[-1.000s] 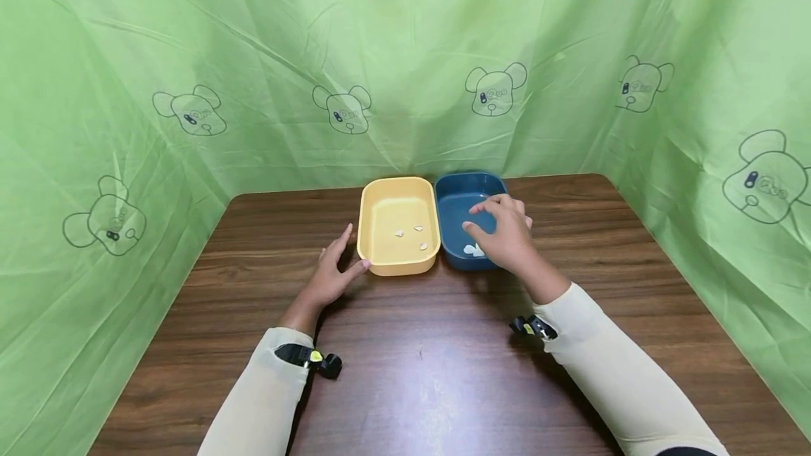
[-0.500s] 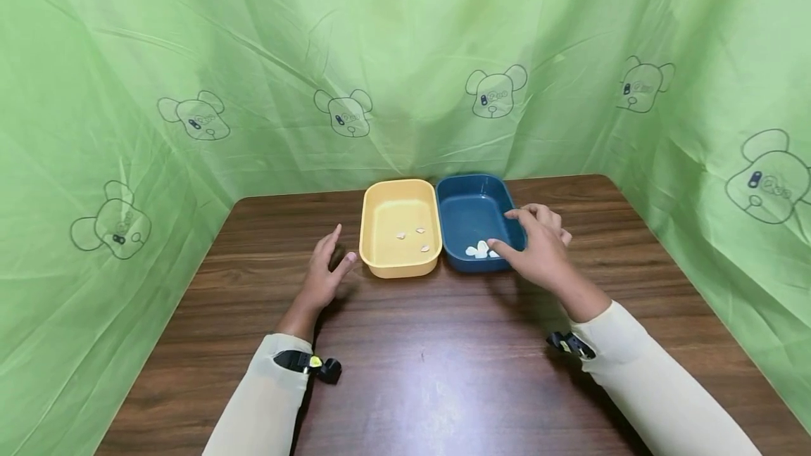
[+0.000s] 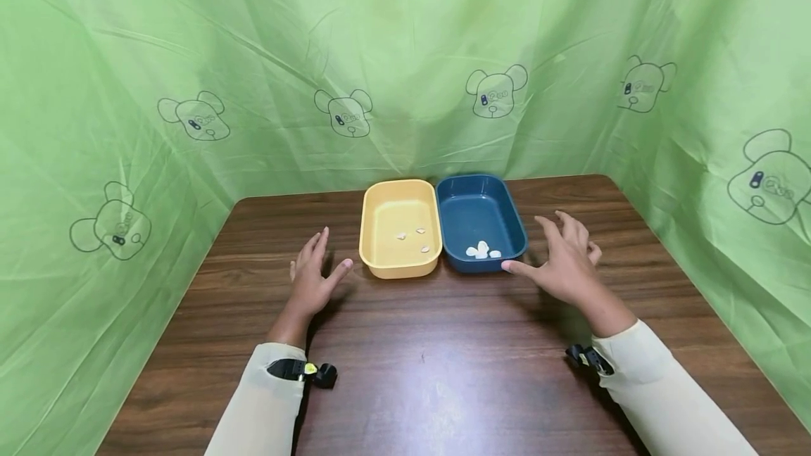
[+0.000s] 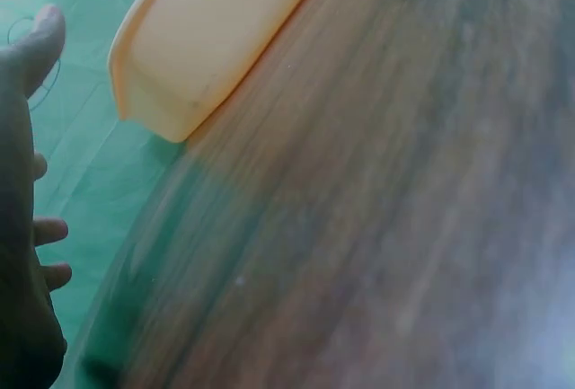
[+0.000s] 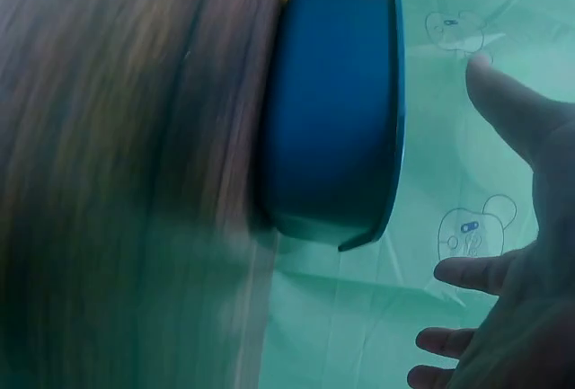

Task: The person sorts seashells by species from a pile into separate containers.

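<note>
Side by side at the back of the table stand a yellow bin (image 3: pixel 400 271) and a blue bin (image 3: pixel 478 265). Three small pale pieces, one a flake (image 3: pixel 425 250), lie spread on the yellow bin's floor. In the blue bin, several white oval pieces (image 3: pixel 483 250) cluster at the near end. My left hand (image 3: pixel 312 281) is left of the yellow bin, fingers spread and holding nothing. To the right of the blue bin is my right hand (image 3: pixel 567 262), its fingers apart and nothing in them; the thumb tip is near that bin's front right corner.
The wooden table (image 3: pixel 405 357) reaches back to a green curtain (image 3: pixel 405 55) printed with bear-like heads, which also encloses both sides. A strap with a small black device sits on each wrist, over pale sleeves (image 3: pixel 260 400).
My right hand has moved from over the blue bin out to its right, uncovering the white pieces. The left hand has drawn back leftward from the yellow bin's edge.
</note>
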Action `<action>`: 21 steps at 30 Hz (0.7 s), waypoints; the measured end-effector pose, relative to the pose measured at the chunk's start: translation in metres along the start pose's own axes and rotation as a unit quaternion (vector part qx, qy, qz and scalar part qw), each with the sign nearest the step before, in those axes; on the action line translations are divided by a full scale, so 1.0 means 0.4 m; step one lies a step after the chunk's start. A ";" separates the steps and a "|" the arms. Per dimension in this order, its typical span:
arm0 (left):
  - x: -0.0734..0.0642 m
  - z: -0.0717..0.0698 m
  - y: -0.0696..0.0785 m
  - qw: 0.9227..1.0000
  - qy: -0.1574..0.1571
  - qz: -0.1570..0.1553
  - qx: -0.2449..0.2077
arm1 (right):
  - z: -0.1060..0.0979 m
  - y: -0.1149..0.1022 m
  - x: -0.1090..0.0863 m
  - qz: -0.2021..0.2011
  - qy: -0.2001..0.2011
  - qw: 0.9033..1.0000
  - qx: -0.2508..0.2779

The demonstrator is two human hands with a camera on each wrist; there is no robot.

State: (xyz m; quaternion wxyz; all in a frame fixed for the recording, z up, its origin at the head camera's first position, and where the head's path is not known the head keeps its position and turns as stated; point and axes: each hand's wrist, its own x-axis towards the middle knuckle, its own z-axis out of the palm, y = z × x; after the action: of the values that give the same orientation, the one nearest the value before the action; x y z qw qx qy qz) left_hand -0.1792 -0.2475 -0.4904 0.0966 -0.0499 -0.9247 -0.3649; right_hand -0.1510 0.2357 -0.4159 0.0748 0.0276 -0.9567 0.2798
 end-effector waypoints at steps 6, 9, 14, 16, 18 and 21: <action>-0.001 -0.013 0.009 0.999 -0.004 -0.013 0.048 | 0.001 0.038 -0.004 0.007 -0.021 0.999 -0.042; -0.001 -0.024 0.012 0.996 -0.011 -0.021 0.084 | 0.003 0.052 -0.010 0.005 -0.027 0.998 -0.053; -0.009 -0.054 0.014 0.987 -0.021 -0.033 0.154 | 0.008 0.061 -0.014 -0.003 -0.034 0.997 -0.067; -0.014 -0.064 0.016 0.983 -0.023 -0.038 0.176 | 0.010 0.062 -0.014 -0.005 -0.040 0.997 -0.073; -0.020 -0.073 0.019 0.980 -0.027 -0.043 0.193 | 0.013 0.064 -0.014 -0.004 -0.047 0.996 -0.076; -0.028 -0.082 0.024 0.975 -0.034 -0.048 0.215 | 0.017 0.065 -0.014 -0.004 -0.052 0.996 -0.079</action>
State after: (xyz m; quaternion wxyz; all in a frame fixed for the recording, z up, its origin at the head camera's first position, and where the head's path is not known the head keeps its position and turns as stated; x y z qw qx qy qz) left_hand -0.1621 -0.2633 -0.4630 0.0557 0.0041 -0.9855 -0.1602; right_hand -0.1488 0.2540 -0.4360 0.0283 0.0402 -0.9784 0.2010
